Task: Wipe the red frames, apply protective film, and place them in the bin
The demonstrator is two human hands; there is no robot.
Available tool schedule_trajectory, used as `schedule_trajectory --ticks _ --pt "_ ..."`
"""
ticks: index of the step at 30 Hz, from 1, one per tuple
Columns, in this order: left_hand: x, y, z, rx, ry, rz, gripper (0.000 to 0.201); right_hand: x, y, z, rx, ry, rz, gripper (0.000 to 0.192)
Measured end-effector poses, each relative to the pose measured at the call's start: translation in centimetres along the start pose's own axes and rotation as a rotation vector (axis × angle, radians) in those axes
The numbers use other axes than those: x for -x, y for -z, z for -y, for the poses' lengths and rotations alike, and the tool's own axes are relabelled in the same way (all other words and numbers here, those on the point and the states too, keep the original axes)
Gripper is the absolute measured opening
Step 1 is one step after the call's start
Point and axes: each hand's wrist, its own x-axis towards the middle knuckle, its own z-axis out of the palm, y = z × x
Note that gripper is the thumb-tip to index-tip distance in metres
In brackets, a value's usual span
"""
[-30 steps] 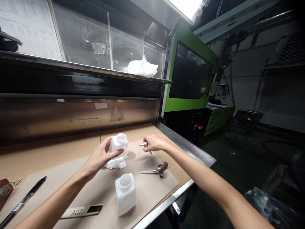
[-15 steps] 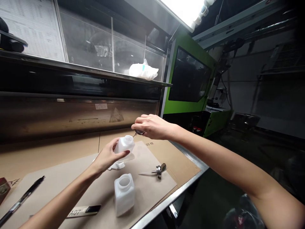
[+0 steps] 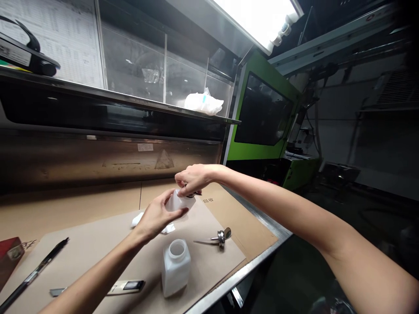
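My left hand (image 3: 159, 218) wraps round a translucent white plastic bottle (image 3: 178, 201), held tilted above the table. At the bottle's neck, my right hand (image 3: 193, 178) grips a metal pump top (image 3: 195, 194), mostly hidden by the fingers; its stem is out of sight. A second square white bottle (image 3: 176, 272) stands upright on the paper with its mouth uncovered. To its right lies another metal pump top (image 3: 221, 238) with a thin tube and a round lid. White crumpled tissue (image 3: 169, 228) lies beneath my left hand.
A utility knife (image 3: 127, 286) and a black pen (image 3: 34, 274) lie on the left, near a red box (image 3: 11, 259). The table's metal edge (image 3: 229, 279) runs along the right. A shelf holding a white plastic bundle (image 3: 203, 103) crosses the back, beside a green machine (image 3: 262, 104).
My right hand has brought the pump top down and left onto the neck of the held bottle. Its thin stem, visible before beside the mouth, no longer shows. The camera view has shifted slightly.
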Motion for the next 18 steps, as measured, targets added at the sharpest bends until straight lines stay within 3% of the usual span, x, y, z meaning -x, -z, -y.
schedule_trajectory --ticks 3,7,9,12,15,18 --pt "0.0 -0.1 -0.3 0.036 -0.009 0.009 0.06 -1.4 0.0 0.6 -0.125 -0.135 0.109 0.043" --pt "0.5 0.3 -0.6 0.071 0.017 0.012 0.061 -1.6 0.2 0.7 -0.199 -0.163 0.135 0.061" --pt "0.9 0.7 -0.7 0.091 0.029 0.025 0.059 -0.6 0.8 0.1 -0.271 -0.093 0.057 0.059" --pt "1.5 1.5 -1.0 0.125 0.042 0.056 0.056 1.4 1.5 -1.1 -0.324 0.16 -0.024 0.041" --pt "1.7 1.9 -1.5 0.15 0.039 0.077 0.058 2.6 1.4 -1.8 -0.212 0.422 -0.046 0.07" --pt "1.8 1.9 -2.0 0.151 0.022 0.094 0.057 2.2 0.5 -1.3 -0.037 0.457 -0.157 0.06"
